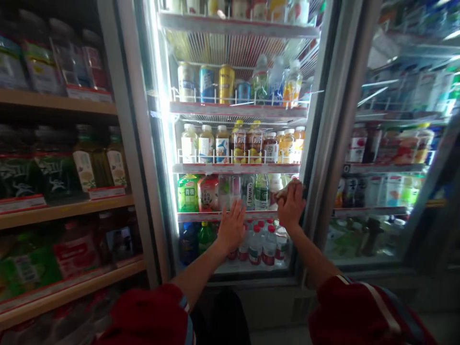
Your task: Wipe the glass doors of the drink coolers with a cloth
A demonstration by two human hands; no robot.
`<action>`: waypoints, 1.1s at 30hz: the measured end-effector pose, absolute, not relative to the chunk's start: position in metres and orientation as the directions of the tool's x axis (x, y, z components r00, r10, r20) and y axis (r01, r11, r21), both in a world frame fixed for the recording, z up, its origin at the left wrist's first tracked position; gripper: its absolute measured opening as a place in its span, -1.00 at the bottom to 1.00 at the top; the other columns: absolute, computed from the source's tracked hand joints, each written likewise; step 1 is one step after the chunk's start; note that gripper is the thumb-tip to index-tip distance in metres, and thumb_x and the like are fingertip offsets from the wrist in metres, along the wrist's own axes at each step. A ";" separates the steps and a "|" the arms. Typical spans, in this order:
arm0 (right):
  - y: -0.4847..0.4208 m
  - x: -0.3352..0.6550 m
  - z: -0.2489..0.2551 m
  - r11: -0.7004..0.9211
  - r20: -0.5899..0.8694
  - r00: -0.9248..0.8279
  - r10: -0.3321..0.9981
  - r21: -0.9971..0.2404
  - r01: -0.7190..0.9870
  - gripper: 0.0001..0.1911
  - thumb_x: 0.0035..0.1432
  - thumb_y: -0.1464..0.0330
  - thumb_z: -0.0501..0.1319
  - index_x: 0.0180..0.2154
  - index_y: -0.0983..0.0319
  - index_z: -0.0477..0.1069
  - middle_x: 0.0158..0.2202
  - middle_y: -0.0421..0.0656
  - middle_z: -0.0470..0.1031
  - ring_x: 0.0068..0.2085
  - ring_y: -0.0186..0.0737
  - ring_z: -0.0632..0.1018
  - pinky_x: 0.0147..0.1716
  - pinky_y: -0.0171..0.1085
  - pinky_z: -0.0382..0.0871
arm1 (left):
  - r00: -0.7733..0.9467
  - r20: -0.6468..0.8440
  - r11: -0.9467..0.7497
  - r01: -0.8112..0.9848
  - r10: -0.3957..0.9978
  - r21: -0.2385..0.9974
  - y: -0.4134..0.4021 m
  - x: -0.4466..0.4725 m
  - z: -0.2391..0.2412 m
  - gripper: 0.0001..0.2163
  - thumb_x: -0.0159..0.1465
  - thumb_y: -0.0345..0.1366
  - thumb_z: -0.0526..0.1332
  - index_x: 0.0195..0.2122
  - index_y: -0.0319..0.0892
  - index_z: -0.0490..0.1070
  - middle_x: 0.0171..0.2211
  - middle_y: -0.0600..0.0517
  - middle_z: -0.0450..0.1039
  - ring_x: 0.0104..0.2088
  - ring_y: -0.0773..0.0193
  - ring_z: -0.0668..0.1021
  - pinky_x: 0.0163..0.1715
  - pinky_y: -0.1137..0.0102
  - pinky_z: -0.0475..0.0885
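A lit drinks fridge with a glass door (237, 191) stands in front of me. My left hand (231, 229) is spread against the glass, its palm forward and nothing in it, before the lower shelves. Higher and to the right, my right hand (291, 208) is closed on a crumpled pale cloth (285, 190) at the glass, near the door's right frame (319, 191). Most of the cloth is hidden by the fingers. Behind the glass, clear bottles (261, 191) stand on a shelf, with red-capped bottles (255, 247) below.
Wooden shelves (72, 208) with several drink bottles line the left side. To the right is another glass-fronted fridge (384, 211) holding more drinks. Cans (226, 84) and juice bottles stand on the upper shelves inside. My dark-clad leg (230, 316) shows at the bottom.
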State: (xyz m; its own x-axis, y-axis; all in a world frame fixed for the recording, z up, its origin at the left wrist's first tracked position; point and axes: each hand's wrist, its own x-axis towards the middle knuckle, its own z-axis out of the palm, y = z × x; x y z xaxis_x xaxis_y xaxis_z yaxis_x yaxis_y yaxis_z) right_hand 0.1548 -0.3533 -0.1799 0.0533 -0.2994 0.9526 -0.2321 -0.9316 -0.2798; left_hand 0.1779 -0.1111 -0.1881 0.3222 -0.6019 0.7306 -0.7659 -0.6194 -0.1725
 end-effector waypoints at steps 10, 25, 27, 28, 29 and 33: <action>-0.344 0.152 -0.180 -0.968 0.964 0.206 -0.166 -0.119 -0.223 -0.40 0.16 0.35 -0.04 0.25 0.25 0.04 0.28 0.10 0.06 0.28 0.05 0.11 0.13 0.12 0.06 | 0.225 0.729 -0.561 -0.788 -0.646 -0.253 -0.136 0.176 -0.176 -0.43 0.16 -0.39 0.08 0.23 -0.27 0.08 0.30 -0.19 0.00 0.31 0.06 0.05 0.23 -0.03 0.01; -0.319 0.165 -0.118 -0.979 0.952 0.279 -0.125 -0.073 -0.190 -0.39 0.11 0.41 -0.01 0.23 0.26 0.12 0.31 0.02 0.01 0.31 -0.04 0.04 0.21 0.07 -0.11 | 0.279 0.837 -0.700 -0.695 -0.471 -0.162 -0.086 0.225 -0.118 -0.44 0.12 -0.40 0.08 0.20 -0.33 0.14 0.31 -0.20 -0.07 0.31 0.02 0.05 0.25 -0.04 -0.10; -0.330 0.165 -0.110 -0.943 0.945 0.166 -0.283 -0.244 -0.225 -0.38 0.11 0.40 -0.04 0.23 0.30 0.10 0.31 0.07 0.00 0.30 0.02 0.07 0.17 0.10 -0.03 | 0.289 0.851 -0.725 -0.673 -0.439 -0.146 -0.076 0.230 -0.115 -0.44 0.13 -0.39 0.07 0.20 -0.32 0.14 0.30 -0.20 -0.05 0.30 0.02 0.07 0.24 -0.04 -0.07; -0.333 0.167 -0.106 -0.920 0.931 0.109 -0.349 -0.318 -0.229 -0.39 0.12 0.38 -0.05 0.23 0.32 0.10 0.31 0.09 0.00 0.30 0.04 0.08 0.15 0.12 0.01 | 0.297 0.858 -0.739 -0.661 -0.420 -0.133 -0.071 0.233 -0.113 -0.44 0.13 -0.39 0.07 0.20 -0.32 0.15 0.30 -0.21 -0.04 0.30 0.01 0.08 0.24 -0.05 -0.06; -0.333 0.168 -0.102 -0.905 0.920 0.074 -0.385 -0.361 -0.226 -0.40 0.13 0.37 -0.06 0.23 0.33 0.11 0.30 0.11 0.01 0.29 0.07 0.08 0.13 0.13 0.04 | 0.305 0.863 -0.751 -0.649 -0.402 -0.120 -0.067 0.235 -0.112 -0.44 0.13 -0.38 0.07 0.20 -0.32 0.15 0.29 -0.22 -0.02 0.30 0.00 0.09 0.23 -0.06 -0.05; -0.300 0.179 -0.095 -0.967 0.963 0.167 -0.213 -0.183 -0.179 -0.44 0.16 0.38 -0.04 0.21 0.29 0.16 0.30 0.07 0.04 0.30 0.04 0.07 0.16 0.11 0.00 | 0.318 0.867 -0.771 -0.627 -0.385 -0.112 -0.054 0.239 -0.106 -0.45 0.13 -0.38 0.06 0.19 -0.33 0.17 0.28 -0.24 0.01 0.29 -0.02 0.11 0.22 -0.09 -0.02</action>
